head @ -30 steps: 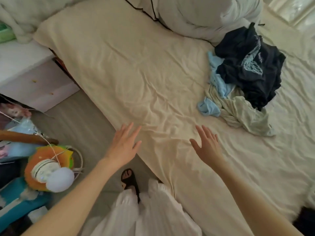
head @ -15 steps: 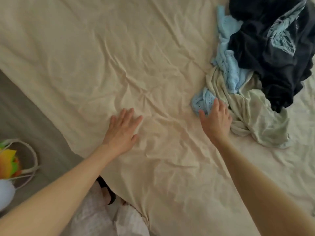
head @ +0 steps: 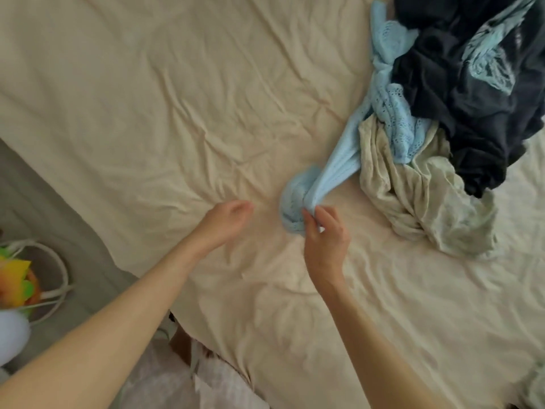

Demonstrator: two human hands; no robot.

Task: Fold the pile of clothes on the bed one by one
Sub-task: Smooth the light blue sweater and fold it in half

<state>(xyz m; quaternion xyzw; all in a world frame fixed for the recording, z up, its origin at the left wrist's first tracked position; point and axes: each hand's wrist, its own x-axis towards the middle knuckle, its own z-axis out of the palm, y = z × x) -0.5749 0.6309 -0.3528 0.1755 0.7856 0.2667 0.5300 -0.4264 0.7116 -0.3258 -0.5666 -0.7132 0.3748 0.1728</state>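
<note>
The light-blue openwork knit garment [head: 348,160] lies stretched along a diagonal, its long axis running from the pile at the upper right down toward the lower left. Its near end is bunched into a rounded lump just above the right hand [head: 324,231], whose fingers are pinched closed on a fold of that lump. The far end of the knit disappears under the dark navy garment with a pale blue print [head: 477,93], which sits on top of the heap. Beside the knit, and partly under the navy piece, lies a crumpled pale greenish-cream garment [head: 418,202], its lower edge spreading toward the right of the bed.

The left hand [head: 227,219] is held over the sheet well apart from the knit, fingers loosely curled with nothing in them; whether it touches the sheet is hard to say from this angle.

All of this rests on a wrinkled cream bedsheet [head: 177,98] that fills most of the view. At the left edge a strip of grey floor [head: 44,202] shows, with a brightly coloured orange, yellow and green toy with white loops [head: 26,278] cut off by the frame. Below the arms is white striped fabric [head: 224,385], apparently the person's own clothing.

The navy garment is cut off at the top and right edges, so its shape cannot be made out, and a small bit of pale cloth at the lower right corner is too cropped to identify.
</note>
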